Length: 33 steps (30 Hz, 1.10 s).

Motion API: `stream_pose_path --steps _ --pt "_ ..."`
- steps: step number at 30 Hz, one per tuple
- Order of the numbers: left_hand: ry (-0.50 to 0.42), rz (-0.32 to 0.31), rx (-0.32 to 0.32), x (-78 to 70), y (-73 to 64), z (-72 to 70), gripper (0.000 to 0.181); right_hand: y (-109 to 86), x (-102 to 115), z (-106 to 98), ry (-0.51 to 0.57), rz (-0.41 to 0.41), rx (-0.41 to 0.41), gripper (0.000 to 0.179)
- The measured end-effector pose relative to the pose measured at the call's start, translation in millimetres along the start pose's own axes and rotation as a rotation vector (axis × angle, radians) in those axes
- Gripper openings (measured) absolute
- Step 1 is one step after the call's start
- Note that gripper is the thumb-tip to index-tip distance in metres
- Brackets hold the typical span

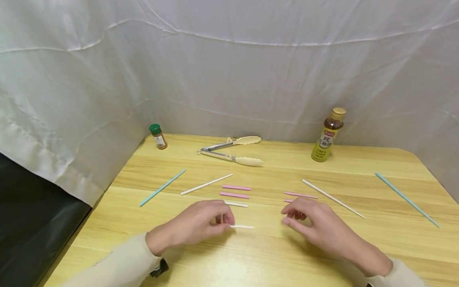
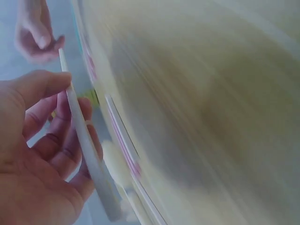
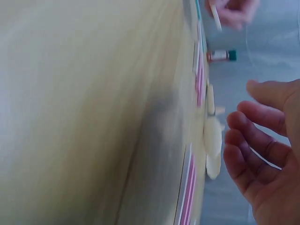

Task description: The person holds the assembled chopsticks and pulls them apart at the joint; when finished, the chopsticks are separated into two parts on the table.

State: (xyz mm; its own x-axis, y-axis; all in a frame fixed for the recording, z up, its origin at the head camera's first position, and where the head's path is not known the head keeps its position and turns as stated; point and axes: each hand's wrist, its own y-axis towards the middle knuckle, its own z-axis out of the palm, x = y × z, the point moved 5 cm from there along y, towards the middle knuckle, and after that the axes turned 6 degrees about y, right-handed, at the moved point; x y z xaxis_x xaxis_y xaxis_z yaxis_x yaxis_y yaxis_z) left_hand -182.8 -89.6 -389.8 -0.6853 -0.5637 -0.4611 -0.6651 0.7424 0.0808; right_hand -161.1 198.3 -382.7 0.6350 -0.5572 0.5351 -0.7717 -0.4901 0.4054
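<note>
My left hand (image 1: 202, 221) pinches a short white stick (image 1: 244, 227) between thumb and fingers, above the wooden table (image 1: 229, 259). In the left wrist view the same stick (image 2: 89, 145) slants along the fingers. My right hand (image 1: 317, 223) hovers to the right with loosely bent fingers, and nothing is between them in the right wrist view. Past the left hand lie two pink sticks (image 1: 236, 187) and another short white stick (image 1: 236, 205), partly hidden by the fingers. Beyond the right hand are pink sticks (image 1: 301, 195), one mostly covered by it; a white stick (image 3: 183, 187) lies beside them.
Longer white sticks (image 1: 206, 184) and blue sticks (image 1: 163, 188) lie slanted on both sides. Tongs (image 1: 218, 154) with cream tips rest spread at the back, between a green-capped spice jar (image 1: 159, 138) and a sesame oil bottle (image 1: 325, 139). A pale curtain (image 1: 229, 79) hangs behind.
</note>
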Motion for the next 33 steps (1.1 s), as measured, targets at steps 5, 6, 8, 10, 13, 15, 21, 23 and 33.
stream_pose_path --steps 5,6,8,10,13,15,21,23,33 --pt "0.017 0.057 0.006 -26.0 24.2 10.6 0.009 -1.3 19.5 14.0 0.096 -0.056 0.058 0.011" --pt "0.019 0.066 0.009 -30.4 28.2 12.2 0.009 -1.8 22.2 15.9 0.11 -0.062 0.067 0.011" --pt "0.02 0.081 0.013 -38.1 35.0 14.8 0.01 -2.8 25.8 18.2 0.123 -0.071 0.079 0.01" --pt "0.013 0.09 0.015 -43.6 39.9 16.6 0.011 -3.8 26.9 18.7 0.133 -0.062 0.087 0.01" --pt "-0.008 0.091 0.011 -47.3 44.4 18.6 0.011 -5.6 25.6 17.0 0.14 -0.041 0.089 0.013" --pt "-0.023 0.086 0.008 -47.4 45.6 19.5 0.01 -7.2 24.0 14.8 0.141 -0.031 0.082 0.014" --pt "-0.036 0.067 -0.006 -42.2 44.0 17.4 0.01 -11.6 18.4 4.2 0.102 -0.035 0.026 0.021" --pt "-0.037 0.051 -0.011 -39.3 42.8 15.5 0.01 -13.4 15.9 0.5 0.091 -0.033 0.012 0.023" --pt "-0.038 0.022 -0.059 -35.2 41.1 15.0 0.005 -19.8 9.0 -0.3 0.103 0.02 0.022 0.023"
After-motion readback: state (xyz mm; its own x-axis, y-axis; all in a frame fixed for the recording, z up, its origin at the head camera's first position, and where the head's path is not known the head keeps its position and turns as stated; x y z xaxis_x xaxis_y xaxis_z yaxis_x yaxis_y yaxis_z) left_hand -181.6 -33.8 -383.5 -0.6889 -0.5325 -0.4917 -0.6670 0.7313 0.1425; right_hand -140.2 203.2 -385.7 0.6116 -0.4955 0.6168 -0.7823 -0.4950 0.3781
